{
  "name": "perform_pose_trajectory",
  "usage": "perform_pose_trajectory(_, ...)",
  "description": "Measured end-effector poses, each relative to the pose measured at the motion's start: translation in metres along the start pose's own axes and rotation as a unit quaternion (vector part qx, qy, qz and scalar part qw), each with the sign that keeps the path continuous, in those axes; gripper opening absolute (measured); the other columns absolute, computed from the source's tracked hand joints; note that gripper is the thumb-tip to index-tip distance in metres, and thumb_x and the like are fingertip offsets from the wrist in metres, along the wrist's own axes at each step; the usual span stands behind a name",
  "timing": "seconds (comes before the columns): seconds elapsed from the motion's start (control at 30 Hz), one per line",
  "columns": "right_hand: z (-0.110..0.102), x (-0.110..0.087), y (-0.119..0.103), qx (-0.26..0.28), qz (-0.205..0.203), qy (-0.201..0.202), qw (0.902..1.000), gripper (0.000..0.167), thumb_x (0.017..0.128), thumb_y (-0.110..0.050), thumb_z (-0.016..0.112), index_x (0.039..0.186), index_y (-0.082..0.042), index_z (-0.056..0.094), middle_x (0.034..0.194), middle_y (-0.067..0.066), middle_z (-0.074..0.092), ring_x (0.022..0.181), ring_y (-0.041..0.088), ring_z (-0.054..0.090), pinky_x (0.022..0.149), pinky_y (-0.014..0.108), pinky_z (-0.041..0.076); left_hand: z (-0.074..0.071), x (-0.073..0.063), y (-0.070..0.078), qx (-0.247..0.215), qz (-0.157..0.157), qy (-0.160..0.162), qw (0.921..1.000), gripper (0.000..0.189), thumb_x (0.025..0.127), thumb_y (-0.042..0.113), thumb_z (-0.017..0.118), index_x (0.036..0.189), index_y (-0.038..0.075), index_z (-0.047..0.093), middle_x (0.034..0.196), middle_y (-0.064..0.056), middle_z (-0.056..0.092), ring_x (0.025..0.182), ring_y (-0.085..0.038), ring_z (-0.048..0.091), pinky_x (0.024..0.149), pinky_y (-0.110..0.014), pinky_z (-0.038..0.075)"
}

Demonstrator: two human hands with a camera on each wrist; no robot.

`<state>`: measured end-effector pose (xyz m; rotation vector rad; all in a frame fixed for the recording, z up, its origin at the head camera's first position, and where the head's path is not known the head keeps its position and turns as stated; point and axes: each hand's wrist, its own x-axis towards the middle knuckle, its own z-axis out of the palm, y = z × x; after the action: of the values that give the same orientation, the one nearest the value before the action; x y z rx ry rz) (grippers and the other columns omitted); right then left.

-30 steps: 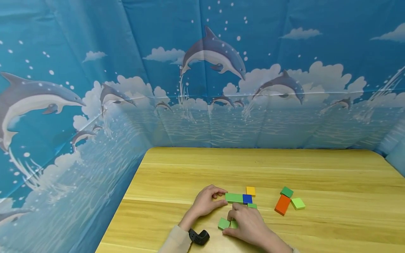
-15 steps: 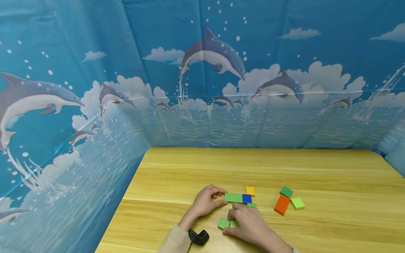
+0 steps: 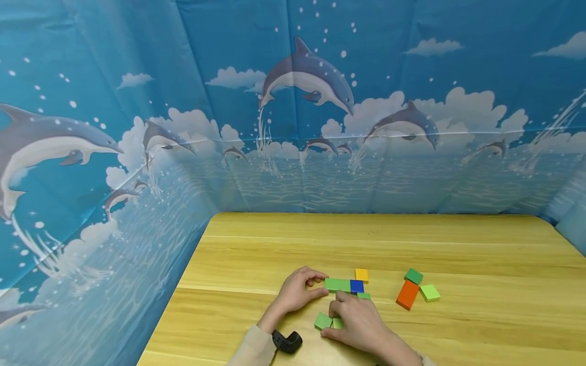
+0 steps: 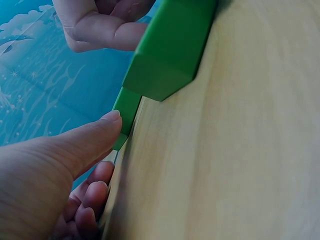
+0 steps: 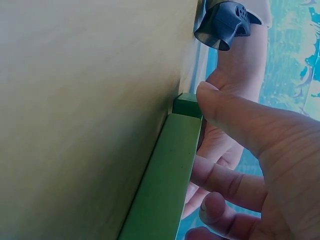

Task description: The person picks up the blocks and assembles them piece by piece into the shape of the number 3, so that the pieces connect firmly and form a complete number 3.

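Observation:
My left hand (image 3: pixel 299 290) pinches the left end of a flat green block (image 3: pixel 338 285), thumb on the near side and index finger on the far side. In the left wrist view the thumb lies against that green block (image 4: pixel 127 111). A blue square block (image 3: pixel 357 286) sits against its right end. My right hand (image 3: pixel 359 321) grips a green block (image 3: pixel 338 323) by its edges, mostly hidden under the fingers. Left of it, a light green square block (image 3: pixel 323 321) lies close alongside. Another green block (image 3: pixel 363 296) shows partly past the right knuckles.
A yellow block (image 3: pixel 361 275) lies just beyond the blue one. To the right, an orange-red block (image 3: pixel 407 295) lies with a dark green block (image 3: pixel 413 276) and a lime block (image 3: pixel 430 293) around it. A dolphin-print curtain (image 3: pixel 256 178) hangs behind the wooden table (image 3: pixel 494 284).

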<state>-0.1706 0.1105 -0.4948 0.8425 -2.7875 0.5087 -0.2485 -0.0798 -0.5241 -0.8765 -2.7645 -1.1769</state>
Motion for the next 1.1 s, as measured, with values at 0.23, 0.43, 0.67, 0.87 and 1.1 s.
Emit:
perform_pose_trajectory(0.23,-0.001,0.0,-0.001,0.003,-0.002,0.004,1.0,0.039,0.067,-0.058,0.077,0.07,-0.024,0.058,0.072,-0.014,0.034,0.056,0.002,0.033,0.047,0.023,0.028,0.0,0.0,0.0,0.001,0.0,0.0,1.0,0.032,0.085,0.039,0.07,0.112,0.022,0.07,0.09,0.01,0.056,0.074,-0.004,0.046,0.066,-0.02,0.038)
perform_pose_trajectory(0.43,-0.002,0.0,-0.001,0.007,0.002,0.002,1.0,0.038,0.067,-0.057,0.077,0.071,-0.024,0.058,0.072,-0.014,0.034,0.056,0.002,0.033,0.047,0.023,0.029,0.0,0.0,0.001,-0.002,0.0,-0.001,1.0,0.033,0.085,0.04,0.07,0.113,0.021,0.069,0.091,0.009,0.056,0.075,-0.004,0.047,0.066,-0.02,0.039)
perform_pose_trajectory(0.67,-0.007,0.001,0.0,0.031,0.024,-0.021,0.999,0.039,0.069,-0.063,0.073,0.073,-0.026,0.06,0.075,-0.013,0.046,0.059,0.001,0.04,0.049,0.026,0.033,0.001,-0.001,0.0,0.0,-0.001,-0.001,1.0,0.033,0.085,0.039,0.07,0.112,0.021,0.069,0.091,0.01,0.055,0.075,-0.005,0.046,0.066,-0.021,0.039)
perform_pose_trajectory(0.87,-0.019,0.0,0.013,0.07,0.053,-0.02,0.9959,0.034,0.078,-0.062,0.065,0.078,-0.028,0.064,0.073,-0.016,0.05,0.056,-0.002,0.042,0.048,0.024,0.035,0.002,-0.001,0.001,-0.001,-0.002,-0.001,1.0,0.032,0.086,0.038,0.07,0.113,0.021,0.069,0.091,0.01,0.055,0.075,-0.005,0.046,0.066,-0.021,0.039)
perform_pose_trajectory(1.1,-0.046,-0.005,0.048,0.061,0.107,0.012,0.9923,0.014,0.082,-0.036,0.073,0.076,-0.029,0.064,0.057,-0.015,0.038,0.044,0.003,0.033,0.042,0.023,0.027,0.003,-0.002,0.001,-0.006,-0.01,-0.003,0.9999,0.032,0.085,0.039,0.071,0.112,0.022,0.069,0.09,0.011,0.054,0.074,-0.006,0.046,0.066,-0.021,0.038)
